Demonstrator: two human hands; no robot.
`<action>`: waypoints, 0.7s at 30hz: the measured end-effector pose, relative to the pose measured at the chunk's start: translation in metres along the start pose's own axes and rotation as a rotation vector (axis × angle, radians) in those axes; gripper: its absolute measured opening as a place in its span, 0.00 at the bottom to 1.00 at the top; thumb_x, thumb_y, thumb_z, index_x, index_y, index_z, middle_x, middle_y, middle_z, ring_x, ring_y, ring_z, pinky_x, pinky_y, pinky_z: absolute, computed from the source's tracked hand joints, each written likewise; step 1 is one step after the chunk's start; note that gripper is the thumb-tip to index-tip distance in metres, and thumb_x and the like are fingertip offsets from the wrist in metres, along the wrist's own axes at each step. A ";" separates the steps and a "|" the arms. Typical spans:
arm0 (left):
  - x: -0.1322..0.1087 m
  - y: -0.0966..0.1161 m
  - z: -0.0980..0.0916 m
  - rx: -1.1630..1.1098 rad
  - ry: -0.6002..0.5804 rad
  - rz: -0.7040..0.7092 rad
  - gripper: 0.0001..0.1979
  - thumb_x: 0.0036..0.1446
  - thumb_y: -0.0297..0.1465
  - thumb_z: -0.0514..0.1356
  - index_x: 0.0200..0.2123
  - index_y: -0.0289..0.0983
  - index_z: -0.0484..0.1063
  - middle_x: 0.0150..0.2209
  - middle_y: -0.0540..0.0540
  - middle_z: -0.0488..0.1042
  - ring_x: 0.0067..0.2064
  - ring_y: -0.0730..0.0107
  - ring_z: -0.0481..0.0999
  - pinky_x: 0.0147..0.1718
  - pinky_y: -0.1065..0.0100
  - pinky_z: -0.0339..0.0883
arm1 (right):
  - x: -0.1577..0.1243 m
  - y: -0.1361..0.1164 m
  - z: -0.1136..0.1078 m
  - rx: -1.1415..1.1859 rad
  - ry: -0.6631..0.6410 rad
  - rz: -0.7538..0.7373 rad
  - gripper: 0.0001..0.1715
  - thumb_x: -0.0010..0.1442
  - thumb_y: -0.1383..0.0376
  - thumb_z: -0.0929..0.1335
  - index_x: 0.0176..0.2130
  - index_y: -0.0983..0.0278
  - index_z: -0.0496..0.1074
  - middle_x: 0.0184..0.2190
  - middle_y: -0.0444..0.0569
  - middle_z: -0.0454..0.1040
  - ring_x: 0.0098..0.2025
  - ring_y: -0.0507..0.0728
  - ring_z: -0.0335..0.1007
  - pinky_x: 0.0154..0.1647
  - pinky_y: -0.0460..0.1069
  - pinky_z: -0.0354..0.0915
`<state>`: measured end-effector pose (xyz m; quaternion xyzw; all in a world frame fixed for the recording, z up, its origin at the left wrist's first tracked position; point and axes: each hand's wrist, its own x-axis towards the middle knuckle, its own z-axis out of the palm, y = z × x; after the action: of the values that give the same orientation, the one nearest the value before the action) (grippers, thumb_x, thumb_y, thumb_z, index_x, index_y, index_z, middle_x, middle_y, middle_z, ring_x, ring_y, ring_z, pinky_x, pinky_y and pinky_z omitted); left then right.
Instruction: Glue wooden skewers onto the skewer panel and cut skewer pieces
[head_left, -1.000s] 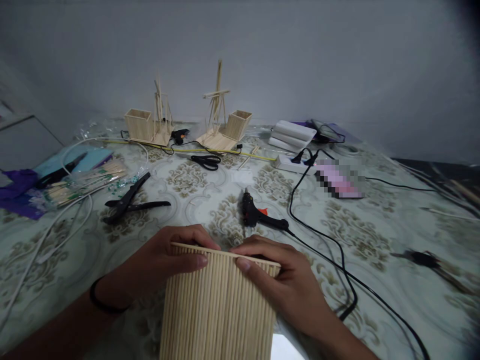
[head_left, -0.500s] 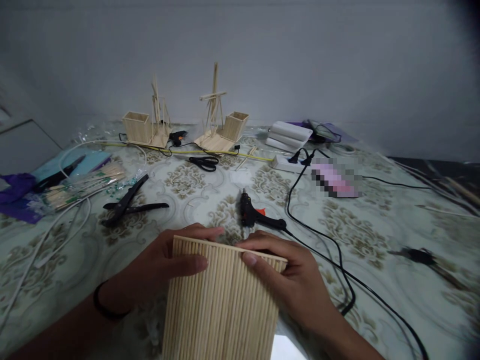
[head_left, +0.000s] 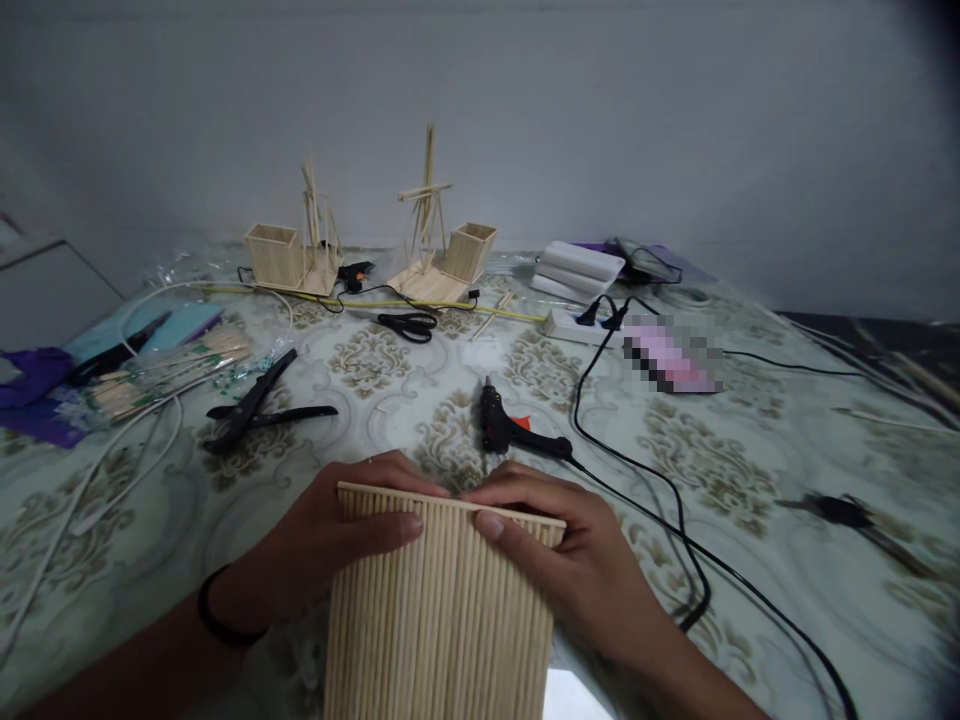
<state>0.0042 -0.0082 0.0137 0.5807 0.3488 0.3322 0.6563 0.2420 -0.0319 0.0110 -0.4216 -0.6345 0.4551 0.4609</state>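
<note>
A flat panel of thin wooden sticks (head_left: 442,620) glued side by side stands tilted in front of me, low in the middle of the view. My left hand (head_left: 341,525) grips its top left corner, thumb on the near face and fingers behind. At the top right corner my right hand (head_left: 559,560) holds the panel the same way. A black glue gun (head_left: 514,432) lies on the patterned cloth just beyond my hands, its cord trailing off to the right.
Black pliers (head_left: 255,405) lie to the left, black scissors (head_left: 409,323) further back. Two stick models with small boxes (head_left: 289,255) (head_left: 446,260) stand by the wall. A white power strip (head_left: 581,325), cables, a bag of sticks (head_left: 161,370) and white blocks (head_left: 581,268) surround them.
The panel tipped slightly and shifted between my hands; both hands kept their hold on its top edge. Nothing else on the cloth has moved.
</note>
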 end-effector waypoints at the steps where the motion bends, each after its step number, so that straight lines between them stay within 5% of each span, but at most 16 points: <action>1: -0.001 0.000 0.001 -0.011 0.012 0.003 0.09 0.61 0.37 0.71 0.43 0.44 0.88 0.40 0.46 0.78 0.40 0.65 0.75 0.39 0.68 0.68 | 0.000 -0.001 -0.002 0.019 -0.021 0.000 0.09 0.67 0.58 0.74 0.41 0.55 0.87 0.32 0.48 0.82 0.34 0.57 0.75 0.39 0.52 0.71; 7: -0.003 0.007 0.002 -0.040 0.070 -0.008 0.09 0.59 0.38 0.71 0.41 0.43 0.89 0.39 0.47 0.76 0.38 0.65 0.74 0.36 0.67 0.67 | 0.001 -0.002 -0.011 0.165 -0.176 0.055 0.19 0.71 0.49 0.70 0.52 0.53 0.86 0.40 0.51 0.79 0.43 0.60 0.75 0.44 0.54 0.69; 21: -0.003 0.010 -0.006 -0.004 0.000 0.025 0.08 0.61 0.35 0.70 0.43 0.43 0.88 0.44 0.46 0.81 0.45 0.61 0.78 0.45 0.66 0.71 | 0.000 -0.003 -0.018 0.148 -0.263 0.038 0.19 0.72 0.49 0.69 0.55 0.50 0.84 0.43 0.51 0.76 0.46 0.59 0.74 0.49 0.54 0.70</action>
<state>-0.0030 -0.0064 0.0231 0.5837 0.3408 0.3412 0.6533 0.2590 -0.0290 0.0169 -0.3352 -0.6461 0.5604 0.3951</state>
